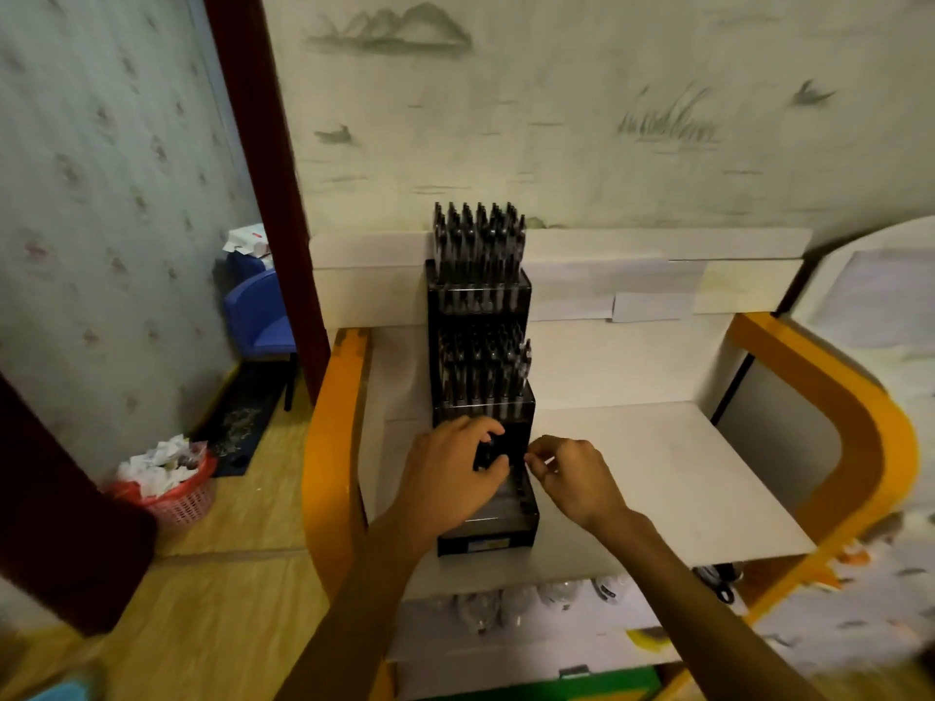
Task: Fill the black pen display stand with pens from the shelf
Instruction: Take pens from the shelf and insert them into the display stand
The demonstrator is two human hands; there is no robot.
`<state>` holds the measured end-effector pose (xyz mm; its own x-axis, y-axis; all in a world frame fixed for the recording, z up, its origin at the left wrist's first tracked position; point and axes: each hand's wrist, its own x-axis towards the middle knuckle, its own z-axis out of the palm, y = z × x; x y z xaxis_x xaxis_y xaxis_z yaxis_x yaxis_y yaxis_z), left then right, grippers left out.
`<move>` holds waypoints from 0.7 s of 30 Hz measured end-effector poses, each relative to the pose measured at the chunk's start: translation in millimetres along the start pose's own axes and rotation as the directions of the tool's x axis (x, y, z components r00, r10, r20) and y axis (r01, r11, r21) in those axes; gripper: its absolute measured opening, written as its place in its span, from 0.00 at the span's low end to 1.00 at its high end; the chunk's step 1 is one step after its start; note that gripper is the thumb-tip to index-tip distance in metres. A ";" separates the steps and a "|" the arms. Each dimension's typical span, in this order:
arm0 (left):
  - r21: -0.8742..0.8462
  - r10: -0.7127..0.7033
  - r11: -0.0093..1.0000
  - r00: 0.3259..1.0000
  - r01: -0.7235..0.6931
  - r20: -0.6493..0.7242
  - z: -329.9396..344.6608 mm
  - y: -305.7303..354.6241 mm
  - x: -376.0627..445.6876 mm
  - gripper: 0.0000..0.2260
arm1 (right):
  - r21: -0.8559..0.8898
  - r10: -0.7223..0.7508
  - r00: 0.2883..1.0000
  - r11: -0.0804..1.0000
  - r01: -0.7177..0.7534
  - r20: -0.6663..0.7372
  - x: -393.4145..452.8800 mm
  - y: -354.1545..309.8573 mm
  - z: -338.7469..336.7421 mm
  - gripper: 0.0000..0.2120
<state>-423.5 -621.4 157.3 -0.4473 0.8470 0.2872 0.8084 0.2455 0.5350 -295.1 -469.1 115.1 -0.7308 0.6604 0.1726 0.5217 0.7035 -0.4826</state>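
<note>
Both hands curled over black stand's lowest tier, left hand gripping pens, right hand pinching

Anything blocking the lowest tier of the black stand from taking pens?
Only the hands. The left hand grips dark pens over the black stand's lowest tier; the right hand pinches at its right edge. Nothing else visible.
</note>
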 end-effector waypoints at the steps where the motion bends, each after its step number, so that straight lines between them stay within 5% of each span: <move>1: -0.008 0.010 1.000 1.000 -0.010 0.005 4.9 7.3 3.0 0.14 | 0.001 0.006 1.000 1.000 -0.006 -0.022 -3.6 4.6 -7.7 0.12; 21: -0.073 0.205 0.978 0.970 -0.197 0.130 192.2 263.9 57.9 0.18 | -0.063 0.086 0.933 0.991 -0.115 -0.349 -126.7 245.7 -214.8 0.11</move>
<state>-162.5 -416.9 162.4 -0.2184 0.9334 0.2848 0.8504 0.0389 0.5247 20.2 -323.5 159.0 -0.4829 0.7687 0.4194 0.6292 0.6377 -0.4444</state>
